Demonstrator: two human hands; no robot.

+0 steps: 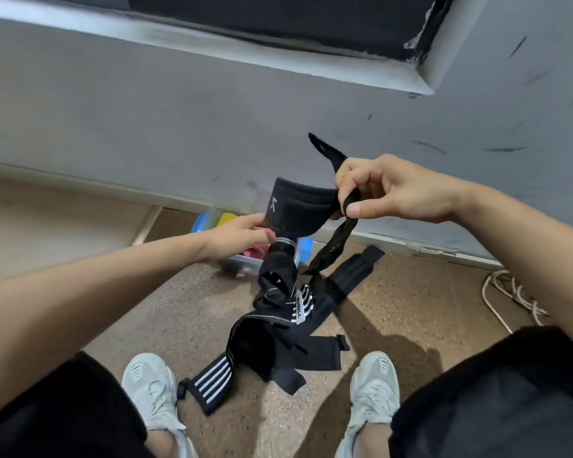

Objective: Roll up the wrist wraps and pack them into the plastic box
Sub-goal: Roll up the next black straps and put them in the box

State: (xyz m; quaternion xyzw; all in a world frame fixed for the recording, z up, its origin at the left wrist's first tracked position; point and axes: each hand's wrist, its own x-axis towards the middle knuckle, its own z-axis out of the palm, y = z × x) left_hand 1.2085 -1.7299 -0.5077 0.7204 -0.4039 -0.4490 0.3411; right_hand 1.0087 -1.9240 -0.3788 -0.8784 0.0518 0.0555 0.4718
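Observation:
A black wrist wrap (298, 206) is stretched in the air between my hands, its tail hanging down to the floor. My left hand (242, 234) grips its lower left edge. My right hand (391, 190) pinches its thin loop strap at the right end. Below lies a tangled pile of more black wraps (278, 335), some with white stripes, between my two shoes. The clear plastic box (245, 262) with blue clips sits on the floor by the wall, partly hidden behind my left hand and the wrap; pink and yellow items show inside it.
A grey wall (179, 127) with a skirting board runs close behind the box. A white cable (510, 299) coils on the brown floor at right. My white shoes (153, 388) flank the pile.

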